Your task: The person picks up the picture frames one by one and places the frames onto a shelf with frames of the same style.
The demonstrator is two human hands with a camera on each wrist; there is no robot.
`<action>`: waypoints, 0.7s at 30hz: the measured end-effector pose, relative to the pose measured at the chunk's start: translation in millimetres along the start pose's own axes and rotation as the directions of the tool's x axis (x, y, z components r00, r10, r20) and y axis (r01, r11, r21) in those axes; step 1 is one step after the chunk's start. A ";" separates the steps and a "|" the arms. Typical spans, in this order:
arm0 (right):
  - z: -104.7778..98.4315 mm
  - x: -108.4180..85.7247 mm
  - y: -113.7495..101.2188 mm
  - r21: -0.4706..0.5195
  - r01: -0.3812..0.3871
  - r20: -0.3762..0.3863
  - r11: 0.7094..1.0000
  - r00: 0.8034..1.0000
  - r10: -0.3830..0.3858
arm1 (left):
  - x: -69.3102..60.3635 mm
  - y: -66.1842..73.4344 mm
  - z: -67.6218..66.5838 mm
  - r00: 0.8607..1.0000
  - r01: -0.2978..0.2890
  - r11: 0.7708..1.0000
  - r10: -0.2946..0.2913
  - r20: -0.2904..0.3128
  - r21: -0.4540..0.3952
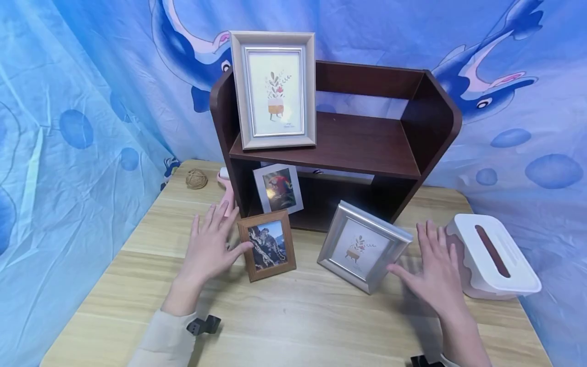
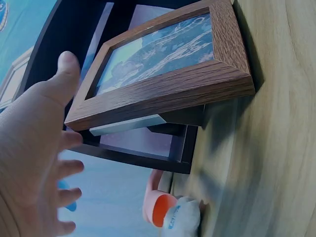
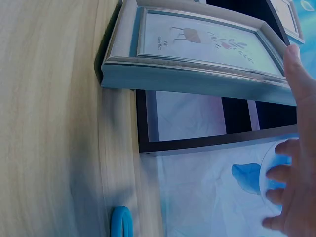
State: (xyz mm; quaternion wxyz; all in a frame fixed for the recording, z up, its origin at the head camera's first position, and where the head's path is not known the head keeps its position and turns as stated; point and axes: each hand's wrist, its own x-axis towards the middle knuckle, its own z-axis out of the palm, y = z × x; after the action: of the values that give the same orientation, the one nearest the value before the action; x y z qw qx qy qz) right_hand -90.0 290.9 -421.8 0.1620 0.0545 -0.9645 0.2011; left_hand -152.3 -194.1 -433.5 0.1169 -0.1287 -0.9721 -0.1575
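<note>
A brown wooden picture frame (image 1: 245,244) with a leopard picture stands tilted back on the table. My left hand (image 1: 208,250) is beside its left edge, fingers spread and fairly straight, thumb close to the frame; I cannot tell if they touch. In the left wrist view the wooden frame (image 2: 158,94) leans in front of the shelf. To the right stands a silver picture frame (image 1: 330,239) with a plant print, turned at an angle. Near its right edge is my right hand (image 1: 435,278), fingers extended. The thumb is close to the silver frame (image 3: 197,81) in the right wrist view.
A dark brown two-tier shelf (image 1: 367,142) stands behind, with a larger light frame (image 1: 311,92) on top and a parrot photo frame (image 1: 297,191) below. A pink-handled lint roller (image 1: 228,196) and twine ball (image 1: 196,178) lie left; a white-lidded tissue box (image 1: 518,255) stands right.
</note>
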 end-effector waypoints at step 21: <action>17.6 -7.6 9.1 0.468 0.213 -0.278 0.858 0.957 -0.085 | 32.1 -14.3 18.3 0.931 -0.069 0.829 -0.145 -0.334 -0.555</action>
State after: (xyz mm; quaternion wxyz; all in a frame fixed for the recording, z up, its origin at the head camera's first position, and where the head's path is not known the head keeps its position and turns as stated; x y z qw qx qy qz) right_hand -89.5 292.4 -443.0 0.2771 0.1436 -0.8460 0.4322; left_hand -190.0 -194.2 -445.8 0.2481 -0.1061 -0.8474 -0.4573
